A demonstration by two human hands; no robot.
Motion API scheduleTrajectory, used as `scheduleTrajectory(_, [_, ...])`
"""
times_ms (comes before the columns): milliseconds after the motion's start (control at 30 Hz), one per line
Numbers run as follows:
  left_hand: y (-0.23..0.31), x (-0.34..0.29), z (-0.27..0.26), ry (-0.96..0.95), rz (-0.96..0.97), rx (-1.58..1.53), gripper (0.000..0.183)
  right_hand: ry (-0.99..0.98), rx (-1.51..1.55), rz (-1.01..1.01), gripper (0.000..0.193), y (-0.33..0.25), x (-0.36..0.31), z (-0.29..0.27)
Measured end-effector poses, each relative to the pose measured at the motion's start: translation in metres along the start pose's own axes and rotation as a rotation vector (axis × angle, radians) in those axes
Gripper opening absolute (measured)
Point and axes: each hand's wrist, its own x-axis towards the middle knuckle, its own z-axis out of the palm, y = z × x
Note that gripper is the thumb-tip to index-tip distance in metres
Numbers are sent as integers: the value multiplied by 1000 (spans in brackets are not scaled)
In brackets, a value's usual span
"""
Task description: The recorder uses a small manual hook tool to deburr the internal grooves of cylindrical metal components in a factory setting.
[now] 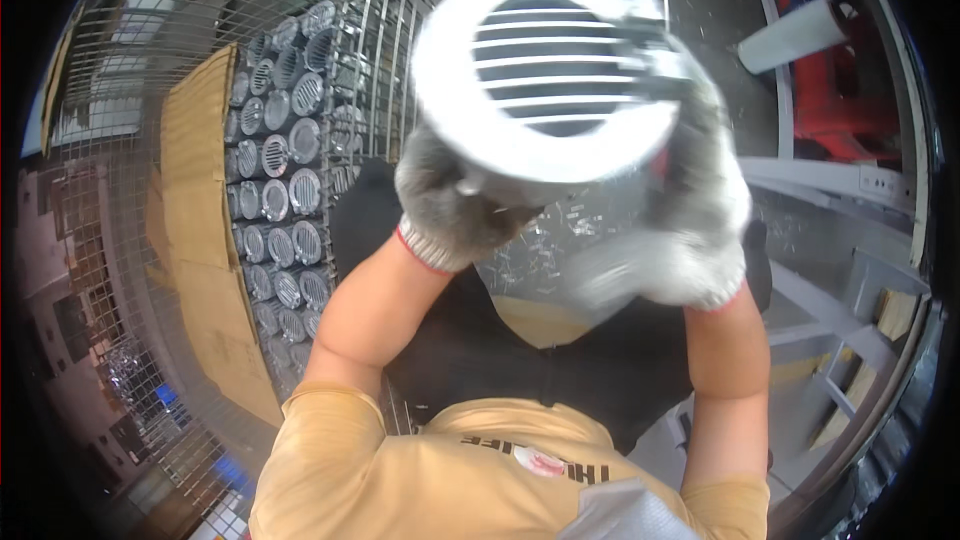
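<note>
You hold a round slotted metal grille in front of you, your gloved left hand clasping its lower left side; blur leaves unclear whether your right hand grips the opposite edge. Good handling calls for even, two-sided support.

There were two hands, one left and one right, in two gloves. Between them was one vent, with about seven slats; blur kept that from being exact. The stacked vents numbered well over twenty, some too hidden to count. Around those stood at least one wire cage, with at least one cardboard sheet. There was one white roll, one shirt and at least two boards.
</note>
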Motion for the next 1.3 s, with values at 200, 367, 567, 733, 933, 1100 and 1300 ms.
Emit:
scheduleTrajectory(200, [13, 16, -2, 16, 5, 878, 31, 8, -338, 129, 92, 14, 10, -21])
scheduleTrajectory(367, [22, 29, -35, 90, 519, 1328, 44, 230, 195, 469, 86, 9, -6, -25])
scheduleTrajectory(567, [-10, 5, -22, -165, -2, 488, 54, 182, 565, 554, 84, 6, -2, -18])
scheduleTrajectory(733, [2, 21, -9, -363, -2, -377, 69, -122, -78, 10, 104, 11, 18, -20])
scheduleTrajectory(933, [12, -3, 6, -88, 212, 192, 96, -13, -49, 521, 129, 9, 6, -6])
scheduleTrajectory(1100, [12, -2, 5, -45, 78, -28, 103, -78, -18, 79, 117, 0, 10, -16])
scheduleTrajectory(1300, [14, -12, -3, 0, 21, 10, 112, -128, 329, 188, 112, -7, 14, -25])
